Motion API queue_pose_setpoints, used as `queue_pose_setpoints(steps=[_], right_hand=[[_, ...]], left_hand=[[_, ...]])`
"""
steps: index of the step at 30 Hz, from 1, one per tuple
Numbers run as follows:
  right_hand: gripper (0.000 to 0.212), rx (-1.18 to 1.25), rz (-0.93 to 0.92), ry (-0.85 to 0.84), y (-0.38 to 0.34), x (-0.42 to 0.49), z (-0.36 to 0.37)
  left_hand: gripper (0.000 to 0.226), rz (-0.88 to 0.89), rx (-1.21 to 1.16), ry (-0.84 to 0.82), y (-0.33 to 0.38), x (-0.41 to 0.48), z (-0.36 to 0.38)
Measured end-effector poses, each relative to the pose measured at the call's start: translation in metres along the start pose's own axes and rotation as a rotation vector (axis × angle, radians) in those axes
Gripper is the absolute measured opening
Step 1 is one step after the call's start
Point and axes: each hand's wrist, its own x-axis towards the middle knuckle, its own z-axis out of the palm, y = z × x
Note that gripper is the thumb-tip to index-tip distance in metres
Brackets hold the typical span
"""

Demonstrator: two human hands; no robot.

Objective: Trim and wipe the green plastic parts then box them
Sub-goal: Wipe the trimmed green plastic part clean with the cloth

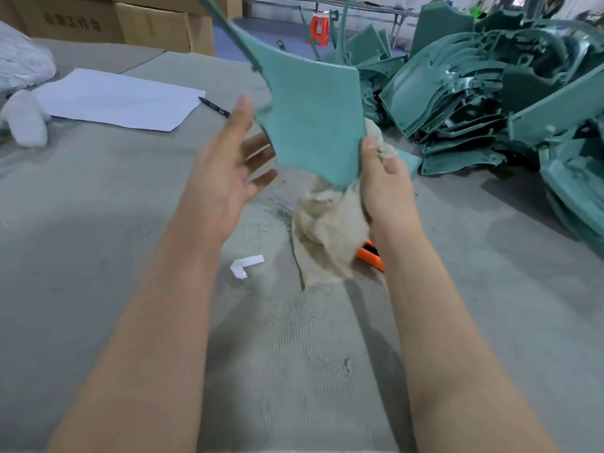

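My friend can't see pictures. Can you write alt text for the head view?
A right hand grips a green plastic part and a beige cloth above a table; the left hand hovers beside it, fingers spread. More green parts lie piled at right.

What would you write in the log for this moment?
right hand: grips green part and cloth | left hand: open beside part | orange tool: on table | part: not boxed
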Motion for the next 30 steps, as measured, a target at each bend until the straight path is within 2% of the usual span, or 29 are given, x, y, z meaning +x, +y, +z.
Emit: queue_pose_setpoints(steps=[2,5,6,9,12,15,16,17,18,20,22,24,27,30], right_hand=[[0.044,-0.181,-0.065,0.05,0.004,0.006,-0.009],[0.047,-0.354,-0.127,0.13,0.006,0.01,-0.006],[0.047,-0.399,-0.132,0.147,0.007,0.012,-0.005],[0.054,-0.394,-0.128,0.162,0.006,0.013,-0.006],[0.054,-0.042,0.015,0.167,0.007,0.008,-0.009],[0.024,0.393,0.204,-0.007,0.002,0.003,-0.004],[0.017,0.499,0.211,-0.077,0.001,0.001,0.001],[0.015,0.499,0.182,-0.112,0.002,0.0,0.005],[0.017,0.372,0.118,-0.088,0.004,0.001,0.007],[0.034,0.003,-0.044,0.077,0.009,0.004,0.006],[0.05,-0.098,-0.085,0.218,0.012,0.009,0.003],[0.055,-0.061,0.037,0.255,0.013,0.014,-0.001],[0.052,0.103,0.255,0.303,0.016,0.019,-0.011],[0.051,0.351,0.348,0.451,0.013,0.018,-0.032]], left_hand=[[0.046,-0.057,-0.097,-0.017,0.005,-0.001,-0.006],[0.042,-0.12,-0.13,-0.197,0.002,-0.011,0.009],[0.034,-0.131,-0.124,-0.2,-0.001,-0.014,0.016],[0.014,-0.135,-0.107,-0.046,-0.014,-0.015,0.028],[0.013,-0.163,-0.183,0.068,-0.018,-0.007,0.029],[0.016,-0.163,-0.31,0.086,-0.017,-0.003,0.024],[0.016,-0.154,-0.337,0.09,-0.016,-0.003,0.022],[0.016,-0.144,-0.352,0.091,-0.016,-0.003,0.021],[0.016,-0.137,-0.35,0.09,-0.016,-0.004,0.021],[0.018,-0.139,-0.309,0.074,-0.015,-0.005,0.023],[0.023,-0.147,-0.258,0.042,-0.015,-0.007,0.027],[0.022,-0.146,-0.21,0.026,-0.018,-0.01,0.033],[0.012,-0.124,-0.172,0.032,-0.021,-0.012,0.037],[0.01,-0.096,-0.294,0.122,-0.013,-0.005,0.025]])
